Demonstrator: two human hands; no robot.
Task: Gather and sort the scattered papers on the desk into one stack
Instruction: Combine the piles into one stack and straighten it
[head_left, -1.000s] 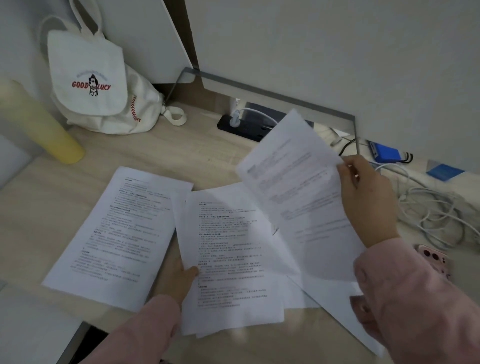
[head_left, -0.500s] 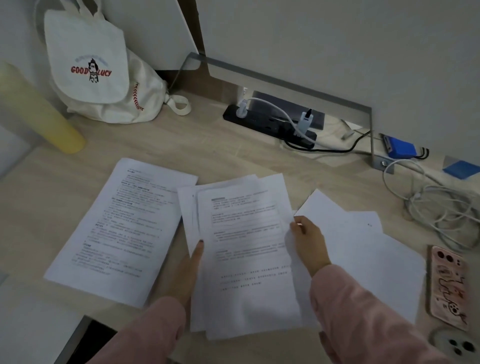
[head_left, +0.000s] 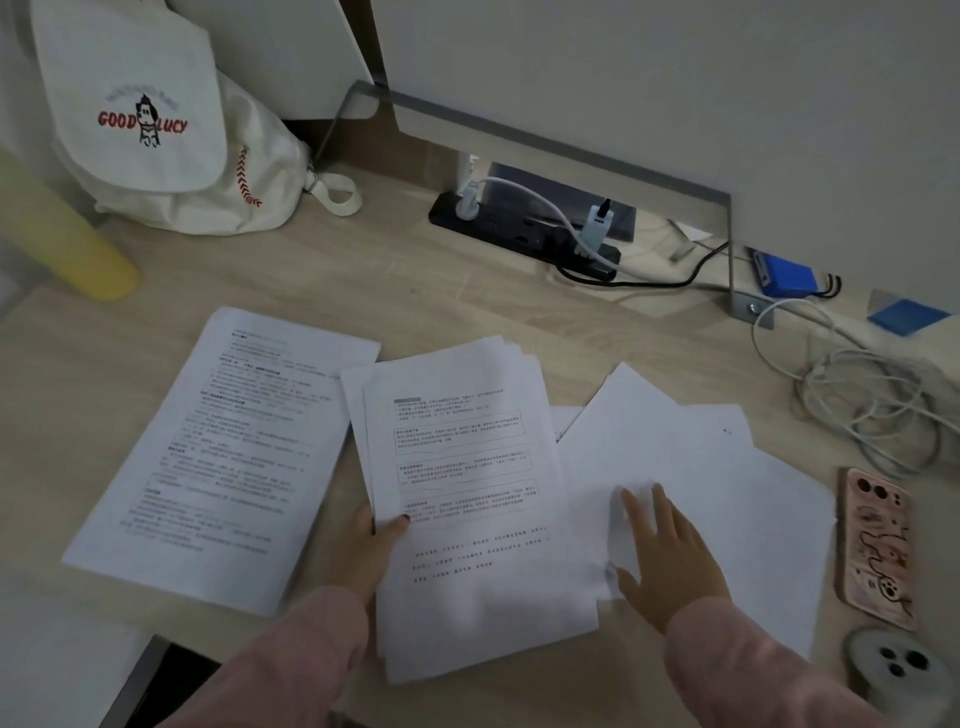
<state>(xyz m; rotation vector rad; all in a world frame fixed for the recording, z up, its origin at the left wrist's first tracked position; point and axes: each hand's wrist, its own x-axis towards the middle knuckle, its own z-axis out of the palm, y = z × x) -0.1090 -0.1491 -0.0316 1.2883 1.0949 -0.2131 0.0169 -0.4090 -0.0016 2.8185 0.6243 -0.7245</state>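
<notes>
Reaching away from the stack of printed white sheets (head_left: 467, 467), the right hand (head_left: 670, 561) now lies on the blank white sheets (head_left: 727, 467) fanned out just to the right of that stack; half a second ago it was settling a printed page onto the top of it. Its fingers (head_left: 662, 504) are straight and spread, pressing flat on the paper and grasping nothing, though a corner of the sheet seems to curl up at the fingertips. The left hand (head_left: 371, 540) grasps the stack's left edge, thumb over the top page and the other fingers hidden beneath, steadying it on the pale wooden desk (head_left: 467, 301). That page is gathered, so the pile has grown by one. Judging from the layout, the blank sheets are next, while the single printed white page (head_left: 223, 447) just left of the stack lies untouched. A pink phone (head_left: 878, 551) sits farther right of the stack, beyond the blank sheets, where a sliding sheet might nudge it.
</notes>
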